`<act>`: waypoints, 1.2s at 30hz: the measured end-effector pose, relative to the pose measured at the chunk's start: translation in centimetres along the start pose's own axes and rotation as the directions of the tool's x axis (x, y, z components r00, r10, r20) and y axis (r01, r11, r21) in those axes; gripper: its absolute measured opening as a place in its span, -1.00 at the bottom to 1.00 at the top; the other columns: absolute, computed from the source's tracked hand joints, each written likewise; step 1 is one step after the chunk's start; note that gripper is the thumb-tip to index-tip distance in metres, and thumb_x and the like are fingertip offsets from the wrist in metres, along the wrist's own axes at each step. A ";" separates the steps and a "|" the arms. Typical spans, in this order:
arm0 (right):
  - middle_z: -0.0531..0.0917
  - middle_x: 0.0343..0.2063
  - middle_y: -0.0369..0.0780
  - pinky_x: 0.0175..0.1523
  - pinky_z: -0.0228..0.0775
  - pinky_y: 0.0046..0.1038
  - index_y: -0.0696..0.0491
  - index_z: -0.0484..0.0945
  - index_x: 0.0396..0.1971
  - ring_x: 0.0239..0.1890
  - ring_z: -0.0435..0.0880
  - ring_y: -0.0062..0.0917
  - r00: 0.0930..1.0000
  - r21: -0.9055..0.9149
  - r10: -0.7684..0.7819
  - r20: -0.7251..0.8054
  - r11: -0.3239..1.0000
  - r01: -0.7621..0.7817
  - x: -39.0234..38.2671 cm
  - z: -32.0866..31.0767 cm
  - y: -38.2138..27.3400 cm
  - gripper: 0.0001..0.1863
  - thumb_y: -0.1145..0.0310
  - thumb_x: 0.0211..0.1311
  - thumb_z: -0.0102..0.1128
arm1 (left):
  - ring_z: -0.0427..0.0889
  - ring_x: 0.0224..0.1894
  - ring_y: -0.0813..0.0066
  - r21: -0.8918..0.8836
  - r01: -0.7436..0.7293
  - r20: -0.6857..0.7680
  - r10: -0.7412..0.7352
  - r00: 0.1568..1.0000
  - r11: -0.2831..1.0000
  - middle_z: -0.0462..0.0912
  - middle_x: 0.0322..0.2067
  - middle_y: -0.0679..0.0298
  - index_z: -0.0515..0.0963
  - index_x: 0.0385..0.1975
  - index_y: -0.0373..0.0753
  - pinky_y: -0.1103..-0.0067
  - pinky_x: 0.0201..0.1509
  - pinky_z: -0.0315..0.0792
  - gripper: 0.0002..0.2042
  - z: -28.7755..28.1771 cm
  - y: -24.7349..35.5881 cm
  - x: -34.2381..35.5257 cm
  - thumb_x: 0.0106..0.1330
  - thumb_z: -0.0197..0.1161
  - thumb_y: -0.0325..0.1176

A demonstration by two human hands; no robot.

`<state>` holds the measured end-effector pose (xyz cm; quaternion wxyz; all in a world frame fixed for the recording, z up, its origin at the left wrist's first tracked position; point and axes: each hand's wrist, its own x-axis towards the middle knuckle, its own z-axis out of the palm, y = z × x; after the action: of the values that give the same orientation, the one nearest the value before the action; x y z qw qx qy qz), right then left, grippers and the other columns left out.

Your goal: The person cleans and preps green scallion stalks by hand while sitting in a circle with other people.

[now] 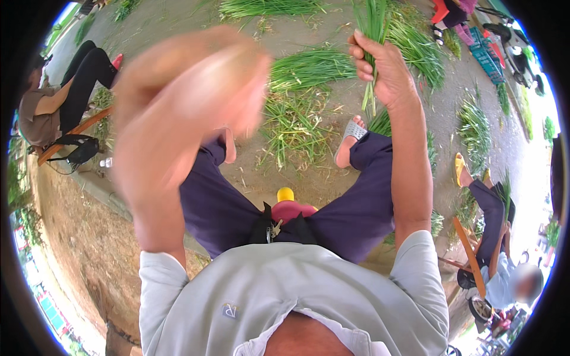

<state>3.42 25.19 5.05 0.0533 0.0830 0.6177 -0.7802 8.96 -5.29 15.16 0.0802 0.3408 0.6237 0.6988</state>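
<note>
My right hand [383,68], raised at the upper right of the head view, is closed round a small bunch of chives [373,21]. Its long green leaves point away from me and the pale stalk ends hang below my fingers. My left hand [222,77] is lifted near the camera and smeared by motion, so its fingers cannot be made out. Between and beyond my hands, a pile of chives [312,68] lies on the ground. Another pile of chives [415,47] spreads behind my right hand. Loose trimmings [294,127] are scattered between my feet.
Below me shows a red and yellow seat [291,209]. At left a person [74,89] sits on a wooden bench beside a black bag [82,149]. Another person [499,255] sits at lower right. A teal crate [487,56] and a motorbike [521,50] stand at far right.
</note>
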 end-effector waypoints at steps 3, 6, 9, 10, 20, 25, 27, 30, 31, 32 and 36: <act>0.47 -0.53 -0.41 -0.56 0.11 -0.70 0.16 0.51 -0.22 -0.63 0.28 -0.80 0.997 0.097 -0.025 0.067 0.995 0.019 2.0 0.6 0.6 -0.71 0.21 0.37 0.20 | 0.59 -0.33 0.47 0.053 0.278 -0.027 -0.277 0.961 0.959 0.66 -0.19 0.19 0.57 -0.11 -0.40 0.55 -0.20 0.46 -0.57 -1.1 -6.2 4.5 0.38 0.19 -0.06; 0.46 -0.54 -0.41 -0.57 0.10 -0.69 0.15 0.51 -0.22 -0.63 0.27 -0.80 0.998 0.146 0.030 0.063 0.989 -0.039 3.0 0.8 2.6 -0.72 0.21 0.37 0.20 | 0.63 -0.26 0.48 -0.164 0.459 -0.091 -0.476 0.875 0.873 0.68 -0.17 0.21 0.62 -0.08 -0.29 0.54 -0.08 0.49 -0.55 -0.9 -12.8 6.3 0.38 0.17 0.03; 0.45 -0.55 -0.41 -0.57 0.10 -0.68 0.11 0.50 -0.24 -0.64 0.27 -0.78 0.994 0.181 0.102 0.040 0.978 -0.108 3.4 2.0 4.5 -0.73 0.19 0.40 0.17 | 0.62 -0.29 0.52 -0.396 0.571 -0.095 -0.651 0.754 0.719 0.68 -0.22 0.24 0.63 -0.20 -0.21 0.56 -0.14 0.48 -0.58 -0.1 -18.1 7.3 0.41 0.11 0.08; 0.44 -0.55 -0.41 -0.57 0.10 -0.68 0.10 0.50 -0.25 -0.64 0.28 -0.77 0.990 0.225 0.122 0.070 0.965 -0.135 3.4 2.6 4.7 -0.74 0.18 0.41 0.15 | 0.60 -0.34 0.54 -0.473 0.613 -0.062 -0.718 0.693 0.633 0.67 -0.29 0.28 0.61 -0.27 -0.16 0.57 -0.19 0.47 -0.59 0.9 -19.0 7.8 0.41 0.09 0.09; 0.49 -0.59 -0.33 -0.54 0.19 -0.58 0.11 0.49 -0.30 -0.64 0.38 -0.66 0.990 0.240 0.132 0.056 0.960 -0.142 4.9 6.2 3.6 -0.71 0.15 0.37 0.19 | 0.34 -0.65 0.57 -0.800 0.457 -0.033 -0.789 0.614 0.389 0.30 -0.73 0.48 0.27 -0.67 0.00 0.57 -0.49 0.21 -0.53 3.5 -20.1 9.8 0.43 0.01 0.15; 0.50 -0.61 -0.32 -0.55 0.20 -0.57 0.12 0.50 -0.41 -0.64 0.40 -0.66 0.999 0.030 0.016 -0.033 0.999 -0.015 4.9 7.1 3.2 -0.67 0.13 0.37 0.18 | 0.36 -0.64 0.54 -0.793 0.450 -0.023 -0.758 0.652 0.410 0.30 -0.71 0.46 0.25 -0.64 -0.01 0.52 -0.52 0.21 -0.52 3.1 -19.9 9.7 0.43 -0.03 0.17; 0.49 -0.62 -0.33 -0.56 0.18 -0.56 0.10 0.49 -0.44 -0.65 0.40 -0.67 0.999 -0.030 -0.006 -0.050 1.000 0.005 4.7 7.4 3.1 -0.67 0.13 0.37 0.17 | 0.36 -0.63 0.52 -0.794 0.444 -0.012 -0.742 0.671 0.414 0.31 -0.70 0.44 0.24 -0.64 -0.01 0.51 -0.51 0.23 -0.51 3.0 -20.3 9.4 0.42 -0.01 0.20; 0.47 -0.64 -0.35 -0.58 0.15 -0.56 0.07 0.48 -0.49 -0.66 0.39 -0.69 0.998 -0.104 -0.014 -0.069 0.995 0.006 5.0 7.3 3.3 -0.66 0.13 0.39 0.14 | 0.38 -0.61 0.47 -0.769 0.451 -0.018 -0.721 0.693 0.453 0.33 -0.66 0.38 0.26 -0.61 -0.04 0.47 -0.47 0.29 -0.49 2.5 -20.9 9.2 0.36 0.04 0.26; 0.47 -0.64 -0.36 -0.58 0.14 -0.56 0.07 0.48 -0.49 -0.66 0.39 -0.69 0.997 -0.100 -0.002 -0.082 0.995 -0.006 5.0 7.4 3.2 -0.66 0.12 0.39 0.14 | 0.39 -0.61 0.47 -0.761 0.455 -0.019 -0.717 0.696 0.462 0.33 -0.66 0.37 0.26 -0.60 -0.05 0.47 -0.46 0.31 -0.48 2.5 -20.8 9.3 0.35 0.04 0.27; 0.47 -0.64 -0.36 -0.58 0.14 -0.57 0.07 0.48 -0.49 -0.66 0.39 -0.70 0.995 -0.098 0.012 -0.097 0.995 -0.022 4.9 7.5 3.2 -0.65 0.12 0.39 0.14 | 0.39 -0.60 0.46 -0.757 0.459 -0.016 -0.715 0.699 0.466 0.33 -0.65 0.37 0.26 -0.59 -0.06 0.46 -0.45 0.32 -0.48 2.4 -20.8 9.2 0.34 0.05 0.28; 0.48 -0.64 -0.35 -0.58 0.16 -0.57 0.08 0.49 -0.49 -0.67 0.39 -0.68 0.998 -0.103 0.067 -0.023 0.992 -0.069 4.1 7.5 2.4 -0.65 0.12 0.39 0.13 | 0.53 -0.56 0.40 -0.678 0.506 0.085 -0.627 0.774 0.533 0.51 -0.58 0.25 0.45 -0.42 -0.18 0.42 -0.37 0.44 -0.48 1.2 -20.6 9.0 0.33 0.09 0.25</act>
<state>-0.63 17.40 3.67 0.0778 0.1087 0.6548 -0.7439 -3.58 4.87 -0.53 0.3659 0.0062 0.4111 0.8349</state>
